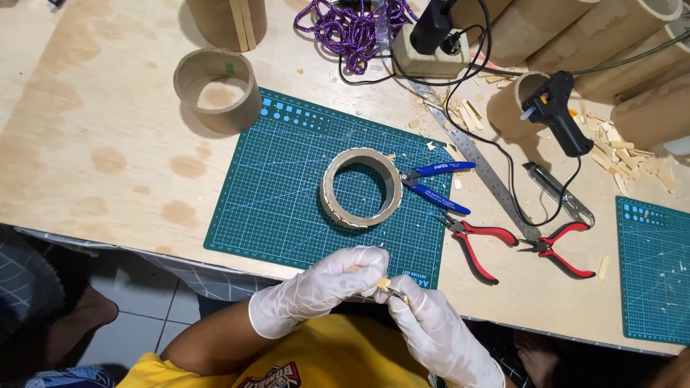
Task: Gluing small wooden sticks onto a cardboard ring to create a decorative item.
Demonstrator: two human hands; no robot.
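Lower centre of frame: left hand (pixel 327 287) and right hand (pixel 431 327), both in white gloves, pinch a small wood piece (pixel 384 283) between the fingertips; its shape is mostly hidden. Just above, a cardboard ring (pixel 359 188) lies on the green cutting mat (pixel 287 194); blue-handled cutters (pixel 435 183) touch it. Second mat (pixel 658 266) cut off at right.

A: What's on the bench?
B: Green cutting mat (pixel 287 201) w/ a cardboard ring (pixel 361 187) on it, blue-handled cutters (pixel 435 183) touching the ring's right side.
A: And right of the mat?
B: Steel ruler (pixel 478 162), two red-handled pliers (pixel 478 244) (pixel 564 248), black glue gun (pixel 557 115). Purple cord (pixel 352 29) at back, cardboard tube section (pixel 217 90) at left.
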